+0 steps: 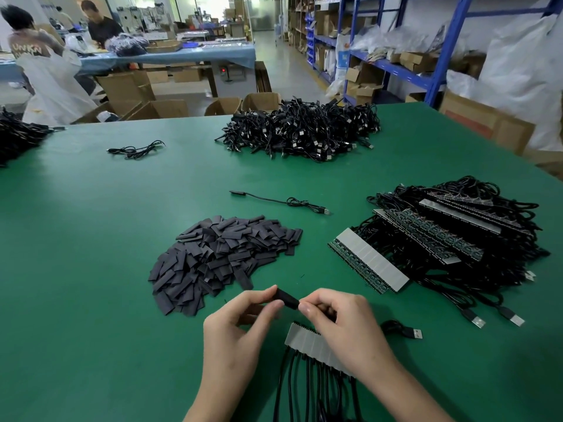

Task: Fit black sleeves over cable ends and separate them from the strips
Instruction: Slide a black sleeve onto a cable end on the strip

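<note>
Low centre, left hand (pixel 237 327) and right hand (pixel 341 324) pinch a sleeve (pixel 286 298) above a half-hidden strip (pixel 307 342); pile (pixel 222 257) upper left, stack (pixel 441 239) right.

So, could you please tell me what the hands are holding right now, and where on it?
One black sleeve: the left hand pinches its left end, the right hand its right end.

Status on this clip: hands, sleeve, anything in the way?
Left hand pinches black sleeve, right hand grips its other end. Taped strip of cables lies under right hand. No obstruction seen.
</note>
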Tool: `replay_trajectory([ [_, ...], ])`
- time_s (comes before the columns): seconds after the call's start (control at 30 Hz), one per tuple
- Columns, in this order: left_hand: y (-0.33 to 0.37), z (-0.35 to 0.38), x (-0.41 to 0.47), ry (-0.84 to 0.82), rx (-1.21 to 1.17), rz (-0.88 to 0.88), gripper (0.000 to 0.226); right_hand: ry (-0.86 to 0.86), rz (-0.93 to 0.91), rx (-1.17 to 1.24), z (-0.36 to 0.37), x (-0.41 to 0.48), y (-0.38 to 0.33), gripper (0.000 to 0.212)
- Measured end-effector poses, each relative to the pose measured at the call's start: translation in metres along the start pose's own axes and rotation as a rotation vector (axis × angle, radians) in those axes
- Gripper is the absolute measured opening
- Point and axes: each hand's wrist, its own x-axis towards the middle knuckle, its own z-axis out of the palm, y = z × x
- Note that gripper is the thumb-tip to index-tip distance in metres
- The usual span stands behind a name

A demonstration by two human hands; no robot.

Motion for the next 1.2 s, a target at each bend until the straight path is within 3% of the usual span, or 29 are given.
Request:
replay_trajectory([
  [0.07, 0.000, 0.002, 0.001, 0.008, -0.146, -0.104, 0.012, -0.036, -0.033, -0.015, 0.000, 0.000, -0.002, 0.010],
  [0.23, 0.000, -0.005, 0.008, 0.108, -0.362, -0.259, 0.013, -0.074, -0.064, -0.070, -0.019, 0.005, 0.004, 0.039],
  [0.43, -0.001, -0.016, 0.014, 0.193, -0.446, -0.310, 0.012, -0.151, -0.082, -0.196, -0.015, 0.008, 0.013, 0.006],
  [0.53, -0.005, -0.016, 0.013, 0.194, -0.304, -0.259, 0.019, -0.040, -0.031, -0.075, -0.015, 0.011, 0.012, 0.015],
  [0.6, -0.007, -0.014, 0.011, 0.154, -0.138, -0.204, 0.030, 0.073, 0.017, 0.035, -0.020, 0.016, 0.007, 0.017],
  [0.7, -0.009, -0.009, 0.007, -0.036, 0.167, -0.080, 0.016, 0.188, 0.023, 0.004, -0.025, 0.043, -0.010, 0.017],
  [0.73, -0.007, -0.007, 0.006, -0.112, 0.290, -0.040, 0.015, 0.193, 0.013, -0.055, -0.025, 0.060, -0.018, 0.015],
  [0.87, -0.005, -0.004, 0.000, -0.268, 0.561, 0.009, 0.046, 0.082, -0.044, -0.298, -0.026, 0.148, -0.058, 0.020],
  [1.0, -0.003, -0.005, -0.001, -0.341, 0.558, 0.010, 0.034, -0.101, -0.048, -0.416, -0.033, 0.209, -0.096, 0.049],
  [1.13, 0.001, -0.007, 0.002, -0.362, 0.302, -0.147, 0.020, -0.029, -0.131, -0.279, -0.031, 0.187, -0.098, 0.038],
  [1.2, 0.002, -0.007, 0.004, -0.382, 0.140, -0.233, 0.015, -0.075, -0.109, -0.173, -0.027, 0.150, -0.085, 0.029],
])
